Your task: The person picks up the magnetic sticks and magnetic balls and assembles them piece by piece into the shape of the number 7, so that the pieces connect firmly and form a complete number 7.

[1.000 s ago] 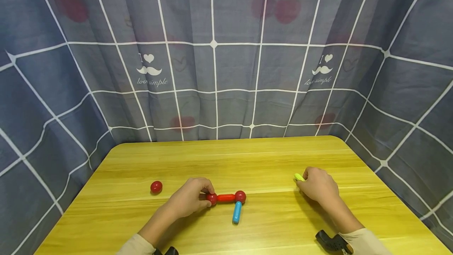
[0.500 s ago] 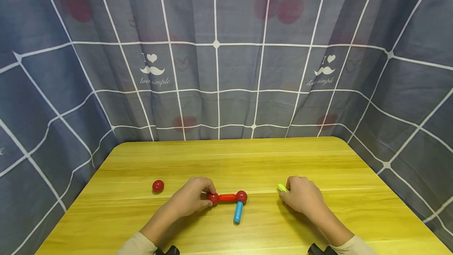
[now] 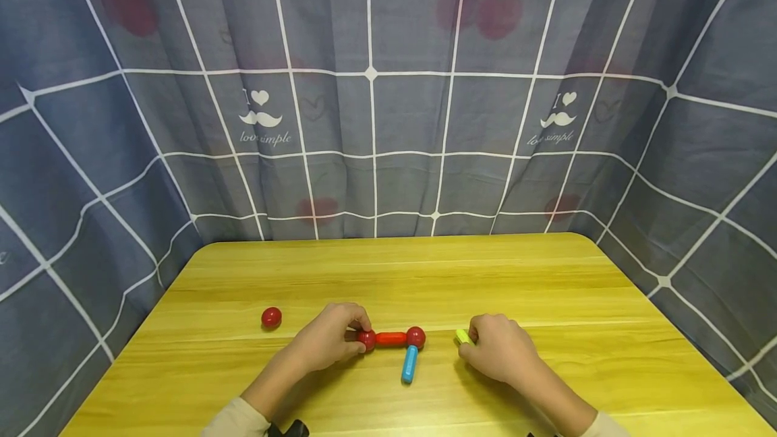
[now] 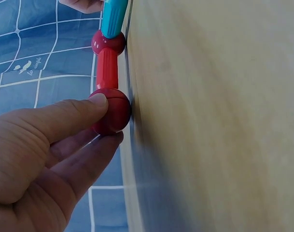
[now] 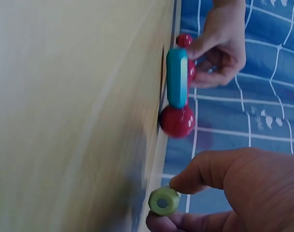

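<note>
My left hand (image 3: 332,337) pinches a red ball (image 4: 112,112) between thumb and fingers. From that ball a red rod (image 3: 390,339) runs right to a second red ball (image 3: 415,337). A blue rod (image 3: 409,364) joins the second ball and points toward the person. To the right of this joined piece, my right hand (image 3: 500,349) pinches a yellow-green rod (image 3: 464,336) whose tip faces left, toward the second ball and apart from it. In the right wrist view the end of the yellow-green rod (image 5: 164,200) shows a grey round centre.
A loose red ball (image 3: 271,317) lies on the wooden table (image 3: 340,275), left of my left hand. A grey-blue checked curtain (image 3: 400,113) hangs behind the table and along both sides.
My right hand has moved left and a little toward the person, carrying the yellow-green rod closer to the joined balls and rods. The left hand keeps its hold and place.
</note>
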A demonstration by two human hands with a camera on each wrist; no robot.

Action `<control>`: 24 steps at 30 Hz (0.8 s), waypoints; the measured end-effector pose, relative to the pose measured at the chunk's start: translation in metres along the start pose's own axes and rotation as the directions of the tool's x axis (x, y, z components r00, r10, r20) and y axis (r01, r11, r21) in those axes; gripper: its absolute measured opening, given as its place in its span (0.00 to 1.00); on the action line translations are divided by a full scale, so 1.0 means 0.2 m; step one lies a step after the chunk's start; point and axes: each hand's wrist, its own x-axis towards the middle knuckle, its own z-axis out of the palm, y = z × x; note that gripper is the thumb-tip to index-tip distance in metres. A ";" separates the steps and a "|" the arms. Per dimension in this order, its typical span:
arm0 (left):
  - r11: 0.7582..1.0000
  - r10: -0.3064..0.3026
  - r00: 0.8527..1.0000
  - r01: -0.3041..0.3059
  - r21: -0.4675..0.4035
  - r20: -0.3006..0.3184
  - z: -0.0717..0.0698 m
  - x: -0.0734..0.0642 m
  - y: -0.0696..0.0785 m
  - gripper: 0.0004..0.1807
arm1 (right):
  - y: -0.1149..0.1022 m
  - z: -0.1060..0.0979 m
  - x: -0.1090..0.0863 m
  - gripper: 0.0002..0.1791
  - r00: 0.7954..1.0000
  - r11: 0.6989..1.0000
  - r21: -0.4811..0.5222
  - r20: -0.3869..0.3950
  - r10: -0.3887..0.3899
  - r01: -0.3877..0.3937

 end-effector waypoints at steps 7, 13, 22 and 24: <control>1.000 0.002 1.000 -0.002 0.010 -0.004 0.00 0.00 0.00 0.12 | -0.07 0.02 -0.05 0.16 0.994 0.996 0.035 0.077 -0.081 0.078; 1.000 -0.006 1.000 0.006 0.007 -0.004 0.00 0.00 0.01 0.12 | -0.11 0.03 -0.09 0.10 0.972 0.978 0.118 0.144 -0.186 0.170; 1.000 -0.013 1.000 0.013 -0.005 -0.004 0.00 0.00 0.01 0.12 | -0.17 0.04 -0.10 0.12 0.940 0.957 0.137 0.196 -0.280 0.256; 1.000 -0.013 1.000 0.013 -0.006 -0.002 0.00 0.00 0.01 0.12 | -0.18 0.04 -0.11 0.12 0.937 0.955 0.140 0.201 -0.286 0.262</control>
